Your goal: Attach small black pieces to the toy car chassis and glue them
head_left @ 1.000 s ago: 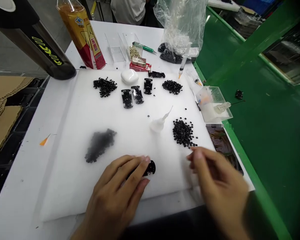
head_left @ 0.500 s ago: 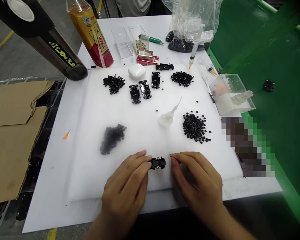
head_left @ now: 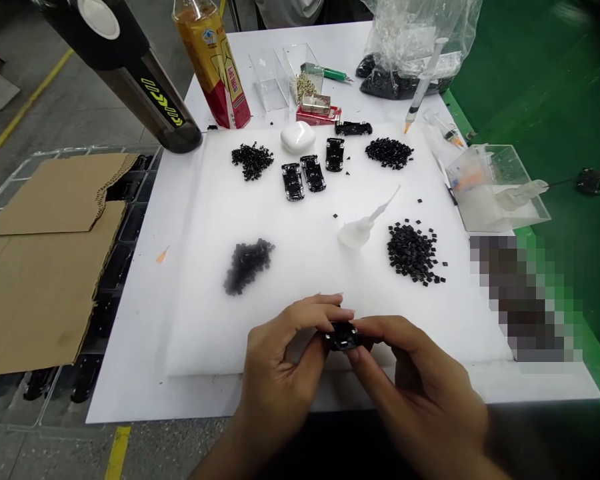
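Note:
Between my two hands is a small black toy car part [head_left: 343,337], held near the front edge of the white foam pad [head_left: 300,267]. My left hand [head_left: 293,350] pinches its left end with thumb and fingers. At its right end, the thumb and forefinger of my right hand [head_left: 415,373] close on it. Beyond my hands lie a pile of small black squares [head_left: 413,253], a white bottle with a thin nozzle [head_left: 357,232] and a blurred, dark heap [head_left: 249,265]. Several black toy car parts [head_left: 313,173] rest farther back.
A dark drink bottle [head_left: 160,100] and a tea bottle [head_left: 220,73] stand at the back left. Two piles of tiny black pieces [head_left: 251,161] flank a white rounded object [head_left: 298,137]. At right are a syringe [head_left: 423,87] and a clear box [head_left: 500,200]. Cardboard [head_left: 45,287] covers trays at left.
My right hand has come over to the car part and now grips its right end. The part has been turned and lifted between both hands. The camera view has shifted left.

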The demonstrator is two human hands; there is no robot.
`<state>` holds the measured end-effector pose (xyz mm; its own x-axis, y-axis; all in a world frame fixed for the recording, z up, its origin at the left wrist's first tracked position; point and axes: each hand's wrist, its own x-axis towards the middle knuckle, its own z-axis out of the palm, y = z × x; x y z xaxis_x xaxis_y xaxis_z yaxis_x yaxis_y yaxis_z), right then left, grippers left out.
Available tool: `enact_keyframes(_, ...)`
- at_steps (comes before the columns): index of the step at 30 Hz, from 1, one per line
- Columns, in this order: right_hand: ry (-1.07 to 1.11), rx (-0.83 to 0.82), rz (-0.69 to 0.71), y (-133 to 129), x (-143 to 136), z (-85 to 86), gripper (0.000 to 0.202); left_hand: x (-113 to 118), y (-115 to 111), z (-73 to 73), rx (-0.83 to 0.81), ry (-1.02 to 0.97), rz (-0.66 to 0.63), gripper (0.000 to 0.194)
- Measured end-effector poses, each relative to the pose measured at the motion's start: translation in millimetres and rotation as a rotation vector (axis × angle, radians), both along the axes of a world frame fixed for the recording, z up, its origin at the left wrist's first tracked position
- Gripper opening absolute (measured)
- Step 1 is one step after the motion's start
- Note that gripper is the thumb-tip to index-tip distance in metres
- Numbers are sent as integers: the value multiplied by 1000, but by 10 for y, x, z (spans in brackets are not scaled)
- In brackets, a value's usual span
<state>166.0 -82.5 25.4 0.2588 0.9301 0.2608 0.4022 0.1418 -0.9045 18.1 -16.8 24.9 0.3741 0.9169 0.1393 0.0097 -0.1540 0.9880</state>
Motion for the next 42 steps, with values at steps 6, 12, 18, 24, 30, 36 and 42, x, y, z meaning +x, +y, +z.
enact_keyframes(6,-25,-8,-48,-24,-15,-79,29,11,-18,11,23,34,9,32)
enact_keyframes(12,12,-51,-50,-60,-8,-114,32,7,-19,20,41,67,10,36)
enact_keyframes(18,26,-62,-24,-58,-4,-104,34,-9,2,30,45,71,-20,39)
enact_keyframes(24,39,-65,-24,-78,8,-136,35,-28,13,10,37,62,-43,44)
enact_keyframes(30,57,-29,29,-48,66,-95,38,-58,18,13,14,16,-94,42)
enact_keyframes(36,106,37,125,17,136,0,34,-67,13,20,39,-23,-100,37)
enact_keyframes(42,109,19,170,18,171,-18,34,-87,14,-7,31,-2,-131,40)
